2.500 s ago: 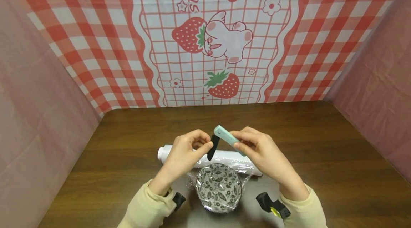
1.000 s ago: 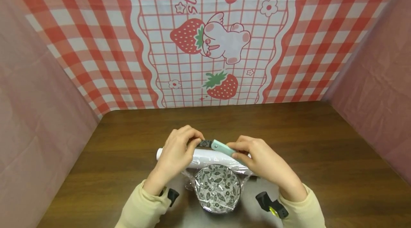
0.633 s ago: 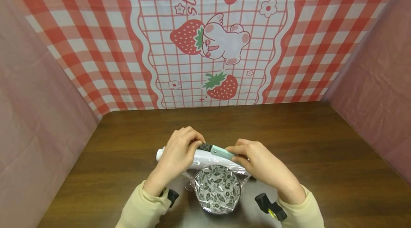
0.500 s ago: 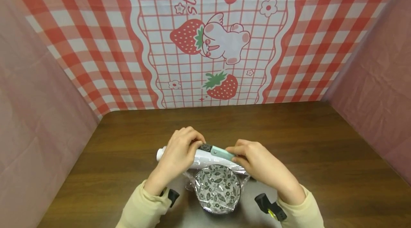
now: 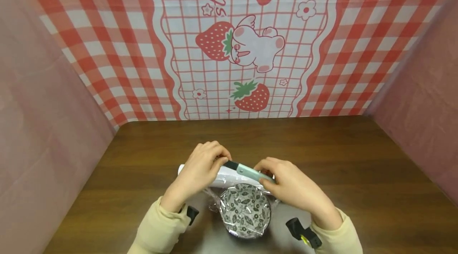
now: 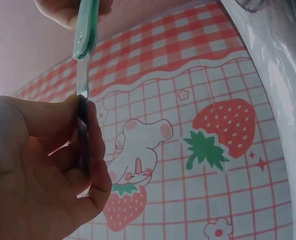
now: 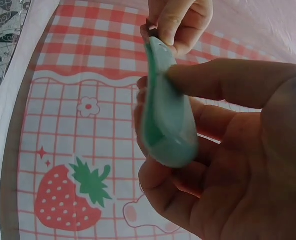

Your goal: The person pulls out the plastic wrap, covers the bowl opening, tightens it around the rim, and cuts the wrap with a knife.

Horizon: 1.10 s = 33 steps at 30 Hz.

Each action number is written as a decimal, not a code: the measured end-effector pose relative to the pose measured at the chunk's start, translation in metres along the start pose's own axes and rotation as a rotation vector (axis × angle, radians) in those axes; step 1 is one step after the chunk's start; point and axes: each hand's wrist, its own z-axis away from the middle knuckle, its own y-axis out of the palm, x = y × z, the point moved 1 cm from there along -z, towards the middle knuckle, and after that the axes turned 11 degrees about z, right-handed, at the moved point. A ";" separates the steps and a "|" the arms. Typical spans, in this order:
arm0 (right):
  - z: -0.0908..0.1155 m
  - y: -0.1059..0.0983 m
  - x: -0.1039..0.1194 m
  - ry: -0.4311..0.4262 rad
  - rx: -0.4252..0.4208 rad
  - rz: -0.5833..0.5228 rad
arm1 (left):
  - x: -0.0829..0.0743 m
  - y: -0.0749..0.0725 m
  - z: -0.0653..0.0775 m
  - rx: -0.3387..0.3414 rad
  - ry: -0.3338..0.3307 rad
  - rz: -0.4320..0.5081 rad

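Both hands hold a folding knife, its mint-green handle [image 5: 249, 172] roughly in line with the unfolded dark blade [image 5: 231, 165]. The left hand [image 5: 201, 168] pinches the blade between thumb and fingers; its tip is hidden there. In the left wrist view a shiny stretch of blade [image 6: 83, 77] shows between fingers and handle. My right hand [image 5: 286, 178] grips the handle, thumb on one side and fingers on the other, as the right wrist view also shows. Just below the knife in the head view is a leaf-patterned bowl [image 5: 245, 212] covered with clear plastic wrap.
A white roll of plastic wrap [image 5: 223, 178] lies behind the bowl, partly covered by the left hand and knife. Loose wrap bunches at the bowl's sides. The brown wooden table [image 5: 322, 138] meets a red-and-white strawberry cloth [image 5: 250, 55] at the back, with pink cloth on both sides.
The blade has swung out from a sharp angle to nearly straight with the handle. Both hands have come down slightly, and the knife now tilts lower to the right.
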 end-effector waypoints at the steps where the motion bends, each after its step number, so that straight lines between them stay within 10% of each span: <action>1: 0.000 0.000 0.000 0.013 -0.003 -0.006 | 0.000 0.000 0.000 -0.001 0.001 0.004; 16: -0.020 0.025 0.002 0.027 0.111 -0.090 | 0.007 0.002 0.019 -0.017 -0.072 0.104; 22: -0.030 0.029 -0.001 0.005 0.129 -0.012 | 0.014 -0.003 0.027 -0.139 -0.113 0.147; 29: -0.040 0.033 -0.006 -0.020 0.152 0.060 | 0.031 -0.013 0.049 -0.406 -0.323 0.220; 33: -0.045 0.035 -0.010 -0.024 0.175 0.082 | 0.038 -0.005 0.065 -0.411 -0.457 0.207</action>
